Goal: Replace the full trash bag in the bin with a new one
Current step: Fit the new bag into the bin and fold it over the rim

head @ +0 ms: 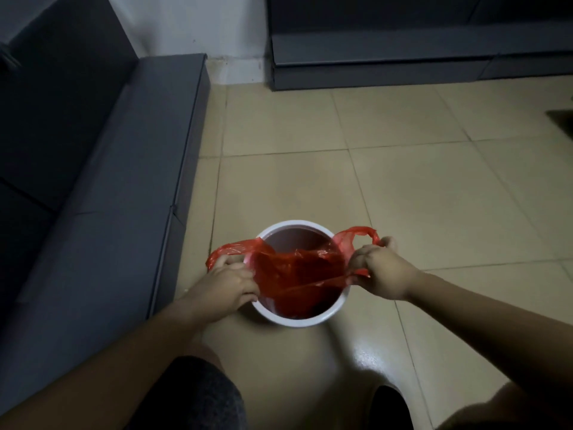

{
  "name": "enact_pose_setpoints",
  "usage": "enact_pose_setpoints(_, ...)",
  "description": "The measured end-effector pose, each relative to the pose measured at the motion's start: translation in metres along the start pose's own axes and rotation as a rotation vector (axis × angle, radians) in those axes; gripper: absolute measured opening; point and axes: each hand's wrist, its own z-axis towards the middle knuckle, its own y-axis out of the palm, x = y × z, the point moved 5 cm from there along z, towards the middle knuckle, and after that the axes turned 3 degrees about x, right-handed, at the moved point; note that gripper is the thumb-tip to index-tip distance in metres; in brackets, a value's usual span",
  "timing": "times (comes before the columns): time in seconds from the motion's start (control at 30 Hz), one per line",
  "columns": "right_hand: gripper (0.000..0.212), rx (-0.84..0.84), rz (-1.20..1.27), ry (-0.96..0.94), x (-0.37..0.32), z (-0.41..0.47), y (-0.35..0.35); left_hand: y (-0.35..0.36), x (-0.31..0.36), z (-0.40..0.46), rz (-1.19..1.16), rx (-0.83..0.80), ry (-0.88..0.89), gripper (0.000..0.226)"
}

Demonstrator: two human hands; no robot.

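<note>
A round white bin stands on the tiled floor just in front of me. A thin red plastic bag hangs inside it, its mouth stretched across the opening. My left hand grips the bag's left handle loop at the bin's left rim. My right hand grips the right handle loop, pulled out past the bin's right rim. The far part of the bin's inside shows bare above the bag. What lies under the bag in the bin is hidden.
A grey sofa runs along the left, close to the bin. A second grey sofa stands against the far wall. Beige floor tiles stretch to the right. My knees and dark shorts fill the bottom edge.
</note>
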Motion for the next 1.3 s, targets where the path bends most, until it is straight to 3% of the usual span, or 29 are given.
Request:
enact_pose_setpoints(0.1,0.007,0.009,0.151,0.032,0.006,-0.022,0.012,0.007,0.004,-0.017,-0.078,0.014,0.017,0.033)
enact_pose_setpoints(0.2,0.006,-0.012,0.236,0.054,0.005,-0.043,0.028,0.015,0.017,-0.03,-0.129,0.063,0.053,0.024)
enact_pose_setpoints(0.43,0.006,-0.053,0.193,0.055,0.005,-0.06,0.064,0.049,0.034,-0.05,-0.19,0.071,0.083,0.012)
enact_pose_setpoints(0.73,0.004,-0.079,0.175,0.194,0.015,-0.041,0.086,0.078,0.007,-0.046,-0.237,0.051,-0.215,0.026)
enact_pose_setpoints(0.93,0.019,-0.178,0.272,0.244,0.012,-0.045,0.086,0.076,0.006,-0.048,-0.338,0.062,-0.219,0.025)
enact_pose_setpoints(1.0,0.012,-0.128,0.384,0.317,0.016,-0.05,0.079,0.074,0.007,-0.053,-0.413,0.065,-0.219,0.032)
enact_pose_setpoints(1.1,0.014,0.191,0.868,0.631,0.034,-0.055,0.063,0.066,-0.001,-0.06,-0.782,0.16,-0.507,0.02)
enact_pose_setpoints(1.17,0.011,0.343,1.013,0.737,0.041,-0.053,0.056,0.059,-0.006,-0.058,-0.983,0.272,-0.733,0.017)
enact_pose_setpoints(1.23,0.019,0.374,0.895,0.725,0.04,-0.043,0.049,0.049,-0.007,-0.05,-1.077,0.382,-0.844,0.021)
enact_pose_setpoints(1.3,0.027,0.342,0.619,0.651,0.035,-0.031,0.044,0.039,-0.007,-0.038,-1.114,0.433,-0.877,0.036)
